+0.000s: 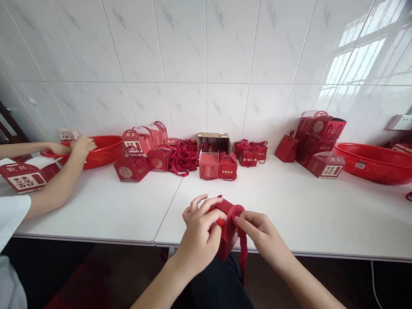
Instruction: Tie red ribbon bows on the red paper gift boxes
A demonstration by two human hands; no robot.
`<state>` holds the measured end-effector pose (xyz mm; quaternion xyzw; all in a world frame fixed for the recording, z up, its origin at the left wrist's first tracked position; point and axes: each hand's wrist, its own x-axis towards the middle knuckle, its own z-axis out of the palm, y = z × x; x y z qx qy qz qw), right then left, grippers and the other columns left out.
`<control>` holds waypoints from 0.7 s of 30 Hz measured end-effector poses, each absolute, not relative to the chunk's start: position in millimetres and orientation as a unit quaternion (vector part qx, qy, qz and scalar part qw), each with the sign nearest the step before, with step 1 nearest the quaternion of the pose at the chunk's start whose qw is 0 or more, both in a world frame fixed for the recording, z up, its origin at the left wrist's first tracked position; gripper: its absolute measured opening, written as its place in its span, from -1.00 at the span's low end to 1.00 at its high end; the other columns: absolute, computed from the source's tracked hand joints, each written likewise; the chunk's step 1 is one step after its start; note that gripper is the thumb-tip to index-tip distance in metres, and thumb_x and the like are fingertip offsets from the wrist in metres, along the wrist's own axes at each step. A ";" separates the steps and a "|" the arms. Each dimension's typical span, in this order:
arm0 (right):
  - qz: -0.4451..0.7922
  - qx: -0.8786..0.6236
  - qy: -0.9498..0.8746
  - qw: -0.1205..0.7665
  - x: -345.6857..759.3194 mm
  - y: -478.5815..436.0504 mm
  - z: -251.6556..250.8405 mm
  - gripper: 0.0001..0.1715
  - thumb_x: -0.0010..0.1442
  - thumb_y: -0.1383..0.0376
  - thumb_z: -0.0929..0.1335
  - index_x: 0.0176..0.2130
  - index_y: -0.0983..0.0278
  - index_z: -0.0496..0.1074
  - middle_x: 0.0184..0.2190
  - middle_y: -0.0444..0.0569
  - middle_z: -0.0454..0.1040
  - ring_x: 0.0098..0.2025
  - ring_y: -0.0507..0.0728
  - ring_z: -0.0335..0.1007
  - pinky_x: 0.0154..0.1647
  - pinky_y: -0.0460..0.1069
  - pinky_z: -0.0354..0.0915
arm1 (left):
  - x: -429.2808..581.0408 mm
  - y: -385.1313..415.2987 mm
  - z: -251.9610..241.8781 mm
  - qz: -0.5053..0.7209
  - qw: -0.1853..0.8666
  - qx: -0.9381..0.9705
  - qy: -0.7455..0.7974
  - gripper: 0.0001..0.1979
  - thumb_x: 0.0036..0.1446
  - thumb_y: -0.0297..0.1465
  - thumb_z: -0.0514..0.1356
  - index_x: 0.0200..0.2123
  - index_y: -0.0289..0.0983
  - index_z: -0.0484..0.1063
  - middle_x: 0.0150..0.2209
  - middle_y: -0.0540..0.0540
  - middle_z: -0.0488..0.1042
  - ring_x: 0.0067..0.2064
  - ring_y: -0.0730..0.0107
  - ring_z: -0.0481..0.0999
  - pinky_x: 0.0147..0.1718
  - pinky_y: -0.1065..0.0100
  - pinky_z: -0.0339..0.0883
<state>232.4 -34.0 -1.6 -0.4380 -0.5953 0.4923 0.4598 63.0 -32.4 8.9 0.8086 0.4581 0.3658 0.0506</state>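
A red paper gift box sits at the table's front edge above my lap, its rounded handle flap standing up. My left hand is bent over the box's top, thumb and index finger at the folded panels. On the flap's other side, my right hand pinches a dark red ribbon between thumb and fingertips. That ribbon passes by the flap and hangs down past the table edge. The tips of both hands' fingers are partly hidden.
Behind stand small red boxes, a ribbon-tied box, a ribbon pile and an open carton. Stacked boxes and a red basin are right. At left, a co-worker's hands reach over another basin.
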 end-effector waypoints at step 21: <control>0.439 -0.479 -0.628 0.429 233.7 -27.1 1.5 -0.48 0.15 -0.08 0.25 -0.58 0.25 0.18 -0.63 -0.20 0.14 -0.55 0.00 0.04 -0.52 -0.07 0.03 | 70.7 -7.5 24.6 0.356 -0.013 0.833 0.424 -0.82 0.01 -0.58 0.16 -0.41 -0.19 0.48 -0.12 -0.08 0.46 0.01 0.13 0.30 -0.07 0.05 0.21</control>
